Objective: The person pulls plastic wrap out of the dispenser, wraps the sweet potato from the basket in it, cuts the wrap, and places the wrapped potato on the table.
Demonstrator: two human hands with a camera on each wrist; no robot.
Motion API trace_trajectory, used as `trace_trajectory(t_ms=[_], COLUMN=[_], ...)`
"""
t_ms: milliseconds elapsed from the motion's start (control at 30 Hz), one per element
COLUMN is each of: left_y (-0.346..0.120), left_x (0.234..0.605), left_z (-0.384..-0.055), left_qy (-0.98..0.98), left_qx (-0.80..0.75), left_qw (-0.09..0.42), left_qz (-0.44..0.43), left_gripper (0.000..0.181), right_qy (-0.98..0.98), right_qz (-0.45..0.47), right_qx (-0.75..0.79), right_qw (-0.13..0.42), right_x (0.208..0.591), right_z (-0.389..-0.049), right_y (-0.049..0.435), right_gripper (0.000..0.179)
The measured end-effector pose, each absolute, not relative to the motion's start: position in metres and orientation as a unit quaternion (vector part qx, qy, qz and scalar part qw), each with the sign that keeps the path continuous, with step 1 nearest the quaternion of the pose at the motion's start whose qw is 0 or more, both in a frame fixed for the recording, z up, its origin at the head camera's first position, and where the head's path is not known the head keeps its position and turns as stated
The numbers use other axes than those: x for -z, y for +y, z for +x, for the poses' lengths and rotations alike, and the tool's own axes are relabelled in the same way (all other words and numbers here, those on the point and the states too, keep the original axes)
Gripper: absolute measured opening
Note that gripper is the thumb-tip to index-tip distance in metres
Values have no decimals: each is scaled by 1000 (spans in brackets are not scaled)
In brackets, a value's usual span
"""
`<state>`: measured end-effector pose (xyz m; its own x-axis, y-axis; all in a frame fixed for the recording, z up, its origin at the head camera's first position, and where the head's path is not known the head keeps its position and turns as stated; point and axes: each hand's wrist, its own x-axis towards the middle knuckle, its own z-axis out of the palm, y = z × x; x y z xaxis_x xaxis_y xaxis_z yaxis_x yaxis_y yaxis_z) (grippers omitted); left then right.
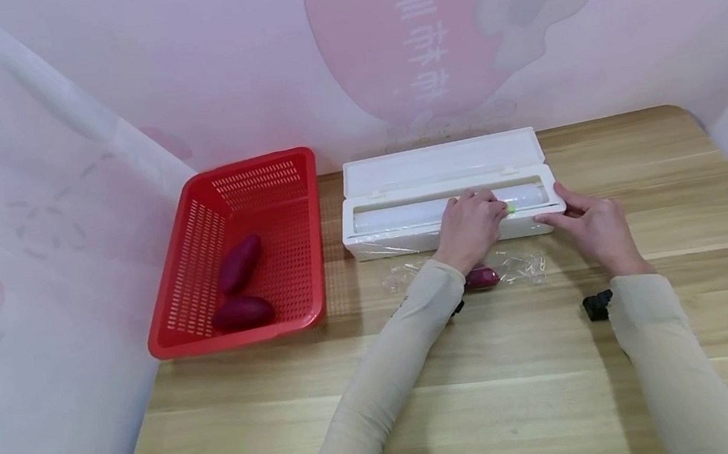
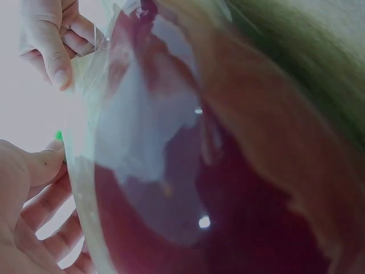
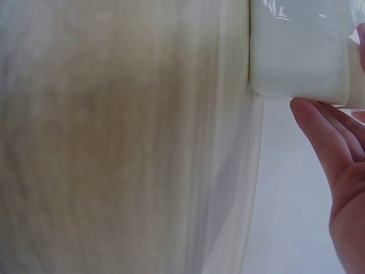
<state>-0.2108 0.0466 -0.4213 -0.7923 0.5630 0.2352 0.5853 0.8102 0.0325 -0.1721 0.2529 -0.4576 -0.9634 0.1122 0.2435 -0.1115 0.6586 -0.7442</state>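
Observation:
A white cling film box (image 1: 452,234) stands with its lid (image 1: 444,164) tipped back and a film roll (image 1: 396,216) inside. My left hand (image 1: 471,224) reaches over its front edge, thumb and fingers pinching the small green slide cutter (image 1: 511,208). At the box's right end, my right hand (image 1: 602,230) grips the corner; its fingers also lie against the box end (image 3: 302,63) in the right wrist view. Below my left hand is a purple sweet potato (image 1: 481,278) under clear film (image 1: 520,267), partly hidden by the forearm. Close up, this film-covered sweet potato (image 2: 245,211) fills the left wrist view.
A red plastic basket (image 1: 318,247) stands at the left, with two purple sweet potatoes (image 1: 239,264) in it. The box and basket stand near the back edge of the wooden table (image 1: 504,391), against a printed pink wall covering (image 1: 237,61).

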Motion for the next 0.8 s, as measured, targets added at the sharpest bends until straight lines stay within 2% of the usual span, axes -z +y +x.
trace_trajectory(t_ms=[200,400,533,800], left_y=[42,26,18,19], left_x=[422,422,422,421], left_z=[-212,-212,-211,-209], left_qy=[-944,-951,-952,-959], left_qx=[61,69,82,156], left_qw=[106,104,103,36], left_qz=[-307,-284,-278,-232], left_gripper=[23,22,23,27], right_qy=[-901,-904,-903,-894], right_qz=[-3,-23,-26,-12], right_qx=[-414,-417,-418,-433], right_qw=[132,96,94,112], right_x=[458,454,453,460], right_z=[-173,-171,-170,-174], right_y=[254,256,256,255], right_gripper=[64,70,70,67])
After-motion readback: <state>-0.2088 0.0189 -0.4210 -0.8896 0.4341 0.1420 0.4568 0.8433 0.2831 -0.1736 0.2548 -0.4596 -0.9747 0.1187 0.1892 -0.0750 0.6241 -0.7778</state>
